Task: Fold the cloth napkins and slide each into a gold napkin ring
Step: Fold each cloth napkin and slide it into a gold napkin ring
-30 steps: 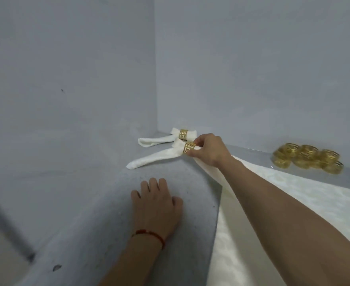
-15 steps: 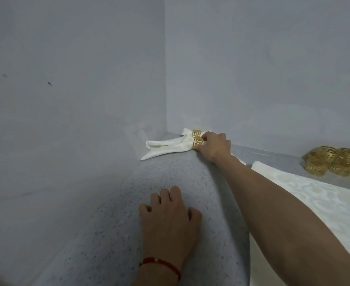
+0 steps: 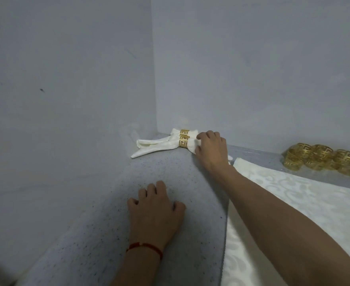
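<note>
Two folded white napkins lie side by side in the far corner of the grey counter, each inside a gold ring. The nearer ringed napkin (image 3: 159, 147) has its ring (image 3: 183, 143) next to my right hand (image 3: 210, 150), whose fingers curl over the napkin's right end. The farther ringed napkin (image 3: 149, 142) carries its own ring (image 3: 184, 132). My left hand (image 3: 155, 211), with a red cord at the wrist, rests palm down on the counter with the fingers bent. A flat white patterned napkin (image 3: 293, 193) lies spread under my right forearm.
A pile of several loose gold napkin rings (image 3: 320, 158) sits at the back right against the wall. Grey walls meet in a corner just behind the ringed napkins. The speckled counter (image 3: 99, 234) stretches toward me on the left.
My right hand has carried the ringed napkin to the corner and set it beside the first one. The left hand's fingers have curled slightly on the counter.
</note>
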Action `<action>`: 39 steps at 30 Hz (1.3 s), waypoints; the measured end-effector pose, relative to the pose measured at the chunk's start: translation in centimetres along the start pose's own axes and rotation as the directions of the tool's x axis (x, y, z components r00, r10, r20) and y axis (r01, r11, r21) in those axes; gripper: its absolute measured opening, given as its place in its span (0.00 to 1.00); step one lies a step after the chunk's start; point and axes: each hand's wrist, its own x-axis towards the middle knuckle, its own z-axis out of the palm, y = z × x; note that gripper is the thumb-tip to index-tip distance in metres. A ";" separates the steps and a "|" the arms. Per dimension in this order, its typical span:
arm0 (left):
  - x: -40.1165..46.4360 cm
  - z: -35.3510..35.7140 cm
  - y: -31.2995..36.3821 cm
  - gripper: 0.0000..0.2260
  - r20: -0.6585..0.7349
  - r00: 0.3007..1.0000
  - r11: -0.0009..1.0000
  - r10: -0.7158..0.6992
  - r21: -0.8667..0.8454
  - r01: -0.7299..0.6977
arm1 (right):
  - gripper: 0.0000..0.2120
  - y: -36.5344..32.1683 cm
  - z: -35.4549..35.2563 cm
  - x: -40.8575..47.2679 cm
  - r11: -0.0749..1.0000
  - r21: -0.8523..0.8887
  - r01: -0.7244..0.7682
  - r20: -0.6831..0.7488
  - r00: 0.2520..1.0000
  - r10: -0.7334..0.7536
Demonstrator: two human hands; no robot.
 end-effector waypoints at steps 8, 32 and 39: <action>-0.4 -0.1 -0.1 0.14 0.007 1.000 1.000 0.001 0.014 -0.001 | 0.15 11.6 -13.7 -12.5 0.988 -0.138 0.065 0.081 0.995 -0.054; -18.8 -3.4 18.2 0.05 0.070 0.966 0.964 0.250 0.076 -0.255 | 0.09 29.8 -28.1 -32.9 0.795 -0.305 -0.525 0.066 0.821 0.568; -19.4 -3.5 18.5 0.11 0.062 0.962 0.949 0.265 0.157 -0.272 | 0.07 30.0 -28.0 -32.0 0.780 -0.431 -0.453 0.093 0.838 0.538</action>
